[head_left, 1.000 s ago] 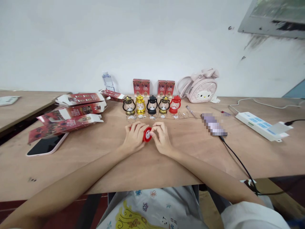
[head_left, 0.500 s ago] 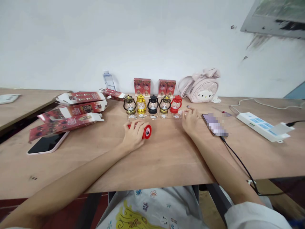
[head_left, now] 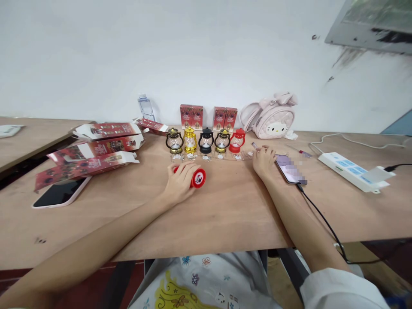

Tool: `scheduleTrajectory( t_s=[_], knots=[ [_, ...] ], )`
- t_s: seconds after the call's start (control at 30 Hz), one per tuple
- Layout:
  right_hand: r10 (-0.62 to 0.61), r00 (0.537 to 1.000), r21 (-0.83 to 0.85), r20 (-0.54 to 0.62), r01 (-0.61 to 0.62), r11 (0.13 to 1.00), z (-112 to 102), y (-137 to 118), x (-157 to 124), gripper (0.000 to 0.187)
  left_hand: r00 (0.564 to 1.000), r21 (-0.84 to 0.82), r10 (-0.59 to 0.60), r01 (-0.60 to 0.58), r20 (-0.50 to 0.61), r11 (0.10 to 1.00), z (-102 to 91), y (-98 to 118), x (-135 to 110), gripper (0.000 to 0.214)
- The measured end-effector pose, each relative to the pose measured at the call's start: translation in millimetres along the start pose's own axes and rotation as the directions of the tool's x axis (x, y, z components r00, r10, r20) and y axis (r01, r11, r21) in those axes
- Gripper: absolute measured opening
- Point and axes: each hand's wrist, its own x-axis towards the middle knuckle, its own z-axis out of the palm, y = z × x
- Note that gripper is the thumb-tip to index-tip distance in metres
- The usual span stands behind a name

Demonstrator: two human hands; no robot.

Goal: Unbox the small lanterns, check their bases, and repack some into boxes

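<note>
My left hand is wrapped round a red mini lantern lying on its side, its round base with a small picture turned to the right. Most of its body is hidden under the fingers. Over on the right, the curled fingers of my right hand are at a thin pen-like stick, whose end pokes out to the left. Several mini lanterns stand in a row behind, among them a black one and a red one. Small clear charms lie in front of them.
Opened red boxes overlap a phone at left. Small red boxes, a bottle and a pink bag stand along the wall. A cabled phone and power strip lie at right.
My right hand has shifted a little right, off the end of the charm row, where a clear charm now shows. My left hand keeps the red lantern nearly in place.
</note>
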Motion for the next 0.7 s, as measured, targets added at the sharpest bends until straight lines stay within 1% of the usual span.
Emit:
scheduleTrajectory(
  t_s=[0.03,0.1,0.13,0.17,0.23,0.27,0.33,0.4,0.47,0.57,0.7],
  knots=[
    [-0.003,1.0,0.009,-0.006,0.003,1.0,-0.9,-4.5,-2.2,0.03,1.0,-0.01,0.003,-0.003,-0.012,1.0,-0.5,-0.1,0.2,0.046],
    [-0.029,0.999,0.082,-0.033,0.031,0.996,-6.3,-20.1,-11.1,0.024,0.999,-0.021,0.011,-0.012,-0.043,1.0,-1.6,-0.2,0.8,0.044],
    [-0.073,0.995,0.183,-0.067,0.084,0.98,-11.5,-31.2,-18.1,0.023,0.998,-0.023,0.014,-0.016,-0.06,1.0,-2.1,-0.2,1.0,0.044],
    [-0.118,0.986,0.307,-0.114,0.148,0.94,-18.4,-44.1,-26.7,0.021,0.997,-0.023,0.016,-0.018,-0.075,1.0,-2.4,-0.3,1.1,0.044],
    [-0.204,0.96,0.525,-0.192,0.277,0.805,-36.6,-73.0,-47.3,0.017,0.996,-0.022,0.013,-0.015,-0.094,1.0,-2.4,-0.6,1.0,0.043],
    [-0.224,0.949,0.599,-0.222,0.314,0.737,-46.6,-87.2,-58.5,0.015,0.995,-0.02,0.009,-0.011,-0.098,1.0,-2.0,-0.8,0.8,0.043],
    [-0.288,0.931,0.686,-0.226,0.362,0.631,-65.0,-111.7,-80.0,0.01,0.995,-0.015,0.004,-0.005,-0.101,1.0,-0.8,-1.2,0.2,0.043],
    [-0.356,0.909,0.722,-0.219,0.396,0.567,-76.9,-127.5,-96.9,0.008,0.994,-0.009,0.003,-0.004,-0.105,1.0,0.6,-1.5,-0.4,0.041],
    [-0.405,0.894,0.736,-0.19,0.403,0.544,-80.7,-134.6,-106.9,0.008,0.994,-0.003,0.01,-0.011,-0.106,1.0,1.3,-1.3,-0.6,0.039],
    [-0.422,0.891,0.735,-0.168,0.399,0.549,-75.9,-134.5,-109.8,0.009,0.993,0.012,0.045,-0.044,-0.112,0.999,0.2,0.0,0.4,0.037],
    [-0.443,0.867,0.709,-0.226,0.459,0.536,-69.0,-130.6,-106.3,0.008,0.984,0.04,0.099,-0.094,-0.15,0.995,-2.4,1.7,2.5,0.035]
  ],
)
